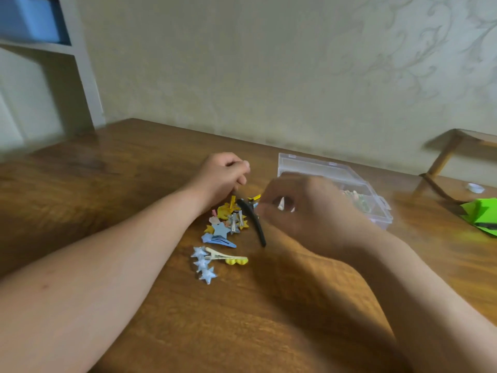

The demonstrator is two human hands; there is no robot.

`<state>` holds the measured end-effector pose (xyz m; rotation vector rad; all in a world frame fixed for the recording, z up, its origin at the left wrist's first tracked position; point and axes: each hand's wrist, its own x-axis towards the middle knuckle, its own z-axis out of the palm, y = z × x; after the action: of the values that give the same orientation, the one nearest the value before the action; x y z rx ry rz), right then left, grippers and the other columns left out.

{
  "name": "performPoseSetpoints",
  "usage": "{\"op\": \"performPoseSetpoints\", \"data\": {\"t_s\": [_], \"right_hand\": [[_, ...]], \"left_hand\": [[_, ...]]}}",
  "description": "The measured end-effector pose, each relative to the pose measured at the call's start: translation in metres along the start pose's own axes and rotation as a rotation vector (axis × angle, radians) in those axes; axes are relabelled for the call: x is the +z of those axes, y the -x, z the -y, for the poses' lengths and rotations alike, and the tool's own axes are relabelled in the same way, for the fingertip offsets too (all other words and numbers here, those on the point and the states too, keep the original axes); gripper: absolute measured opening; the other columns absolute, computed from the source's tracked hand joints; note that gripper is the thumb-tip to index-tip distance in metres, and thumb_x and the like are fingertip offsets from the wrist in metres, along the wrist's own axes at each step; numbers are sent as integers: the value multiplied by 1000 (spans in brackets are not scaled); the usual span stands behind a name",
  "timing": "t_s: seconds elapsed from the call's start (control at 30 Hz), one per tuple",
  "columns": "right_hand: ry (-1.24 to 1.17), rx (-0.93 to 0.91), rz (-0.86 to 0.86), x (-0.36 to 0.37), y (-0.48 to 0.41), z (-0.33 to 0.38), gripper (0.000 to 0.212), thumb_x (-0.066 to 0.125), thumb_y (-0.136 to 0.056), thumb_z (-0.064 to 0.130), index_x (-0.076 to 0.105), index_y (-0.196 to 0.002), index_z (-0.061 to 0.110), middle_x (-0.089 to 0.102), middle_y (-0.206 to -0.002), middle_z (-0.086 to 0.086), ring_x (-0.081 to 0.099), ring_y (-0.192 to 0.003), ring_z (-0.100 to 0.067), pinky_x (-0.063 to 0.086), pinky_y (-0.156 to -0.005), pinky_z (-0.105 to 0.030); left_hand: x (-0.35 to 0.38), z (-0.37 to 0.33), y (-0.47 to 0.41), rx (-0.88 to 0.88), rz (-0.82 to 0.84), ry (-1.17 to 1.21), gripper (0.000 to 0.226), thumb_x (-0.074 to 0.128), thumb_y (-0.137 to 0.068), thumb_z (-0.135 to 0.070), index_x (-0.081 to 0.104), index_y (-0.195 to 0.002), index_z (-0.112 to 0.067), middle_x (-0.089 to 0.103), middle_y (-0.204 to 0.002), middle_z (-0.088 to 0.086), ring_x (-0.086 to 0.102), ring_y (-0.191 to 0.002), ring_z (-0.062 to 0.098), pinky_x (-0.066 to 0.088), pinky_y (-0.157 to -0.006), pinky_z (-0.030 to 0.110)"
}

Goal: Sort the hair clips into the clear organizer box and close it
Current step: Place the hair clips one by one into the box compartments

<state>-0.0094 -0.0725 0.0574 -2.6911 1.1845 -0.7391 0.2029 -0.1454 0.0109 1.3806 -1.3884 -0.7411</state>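
Right hand [309,208]: blurred, fingers curled at the near edge of the pile; something pale shows between them, but whether it grips a clip cannot be told.
Left hand [226,176]: curled into a fist at the far edge of the pile, against a yellow clip; a grip on anything cannot be told either.
Hair clips [228,224]: a loose heap on the table [134,184] between the two hands, with a long black clip [252,222] along its right side, a blue snap clip [219,242], and a white star clip [203,266] beside a yellow-tipped clip [228,258] nearest the person.
Organizer box [333,170]: clear, just right of the pile and partly behind the right hand; a few clips already lie inside.
Step in hand: probably picking one clip from the heap for the box.
Doing it well: take a single clip by its free end so its neighbours stay put; the tangled middle may drag along otherwise. Carry it low over the near wall and set it with like clips.
Left to do: most clips remain outside, and the lid is not yet closed.
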Motion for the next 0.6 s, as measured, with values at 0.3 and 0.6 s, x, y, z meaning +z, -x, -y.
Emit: {"op": "performPoseSetpoints", "data": {"t_s": [0.3, 0.6], "right_hand": [[14, -126, 328, 21, 4, 26, 25, 76, -89, 54, 74, -104, 34, 67, -91, 16, 61, -84, -3, 56, -77, -32], [3, 37, 178, 3, 3, 11, 10, 65, -94, 31, 71, -92, 23, 71, -82, 4, 65, -75, -14, 57, -69, -37]], "left_hand": [[1, 6, -4, 28, 2, -21, 21, 62, -102, -27, 77, -96, -13, 74, -78, -1, 60, -64, 13, 50, -71, 31], [2, 3, -3, 23, 5, -19, 19, 62, -104, -23, 76, -97, -11, 74, -83, 6, 60, -66, 16, 47, -69, 31]]}}
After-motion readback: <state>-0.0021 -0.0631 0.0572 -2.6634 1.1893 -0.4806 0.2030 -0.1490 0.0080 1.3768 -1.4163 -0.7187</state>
